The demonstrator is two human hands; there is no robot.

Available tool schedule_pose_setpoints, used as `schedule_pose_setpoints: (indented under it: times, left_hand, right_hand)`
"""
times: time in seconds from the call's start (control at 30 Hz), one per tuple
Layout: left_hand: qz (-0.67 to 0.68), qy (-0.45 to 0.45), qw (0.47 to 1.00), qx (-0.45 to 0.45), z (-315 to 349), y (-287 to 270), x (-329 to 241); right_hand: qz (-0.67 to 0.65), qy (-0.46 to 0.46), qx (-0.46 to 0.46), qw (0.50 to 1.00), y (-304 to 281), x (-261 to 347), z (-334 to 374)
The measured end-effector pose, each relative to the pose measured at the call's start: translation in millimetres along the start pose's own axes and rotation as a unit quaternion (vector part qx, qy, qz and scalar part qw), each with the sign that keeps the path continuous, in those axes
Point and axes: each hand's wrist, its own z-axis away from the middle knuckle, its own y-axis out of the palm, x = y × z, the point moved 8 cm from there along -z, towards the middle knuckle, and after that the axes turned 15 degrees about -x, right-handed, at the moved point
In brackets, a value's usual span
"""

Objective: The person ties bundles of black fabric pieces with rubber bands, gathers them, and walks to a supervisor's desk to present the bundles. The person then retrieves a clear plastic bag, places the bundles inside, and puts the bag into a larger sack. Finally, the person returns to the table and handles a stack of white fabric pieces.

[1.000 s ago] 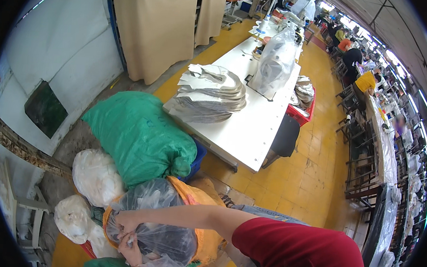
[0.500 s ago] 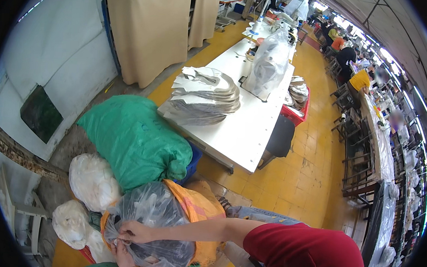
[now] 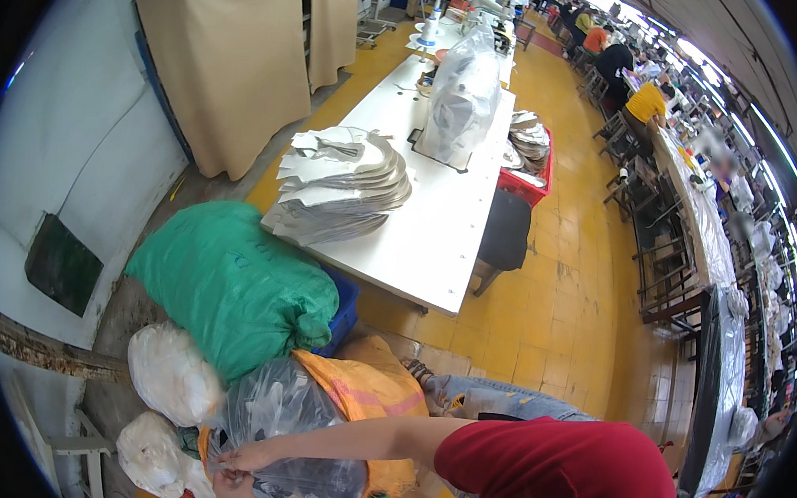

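A clear plastic bag (image 3: 311,478) with dark contents sits inside an orange woven sack (image 3: 367,389), whose mouth is folded open around it. At the bag's left edge my right hand (image 3: 253,456) pinches the gathered plastic, its arm reaching across the bag from the right. Just below, close to it, my left hand (image 3: 235,492) also has its fingers closed on the plastic. The fingertips of both hands are small and partly hidden.
A stuffed green sack (image 3: 232,280) and white bundles (image 3: 172,372) lie beside the bag. Beyond stands a white sewing table (image 3: 425,260) with stacked cut pieces (image 3: 343,186) and a plastic-covered machine (image 3: 462,102). A black stool (image 3: 506,230) and red crate (image 3: 534,189) stand at its right side.
The view has shifted, so the table and sacks sit further left. Both hands stay together at the bag's edge, with the right hand slightly lower in the picture.
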Motion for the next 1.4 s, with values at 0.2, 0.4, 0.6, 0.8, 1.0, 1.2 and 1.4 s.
schedule_pose_setpoints:
  times: [0.2,0.4,0.6,0.8,1.0,1.2,1.4]
  left_hand:
    - [-0.311,0.206,0.920,-0.117,23.4,8.1,-91.6]
    - [-0.384,0.262,0.863,-0.197,29.6,2.0,-62.7]
    - [-0.484,0.254,0.815,-0.192,43.3,-3.7,-37.5]
    - [-0.199,0.209,0.946,-0.147,73.3,-4.5,-46.4]
    - [-0.120,0.151,0.969,-0.152,75.9,-10.3,-44.6]
    - [-0.190,0.199,0.941,-0.199,125.6,-9.2,-77.8]
    - [-0.160,0.224,0.954,-0.117,171.9,38.2,-109.1]
  right_hand:
    - [0.058,0.044,0.031,0.997,-5.2,-0.5,-9.5]
    - [0.136,0.089,0.058,0.985,1.9,-21.1,-30.0]
    - [0.200,0.141,0.073,0.967,10.3,-27.5,-34.2]
    - [0.274,0.213,-0.112,0.931,-5.9,-18.5,-33.2]
    - [0.265,0.159,-0.253,0.917,-14.2,-24.9,-37.6]
    - [0.131,-0.194,-0.280,0.931,-42.6,24.0,20.5]
    - [0.272,-0.088,-0.372,0.883,-212.6,11.0,233.3]
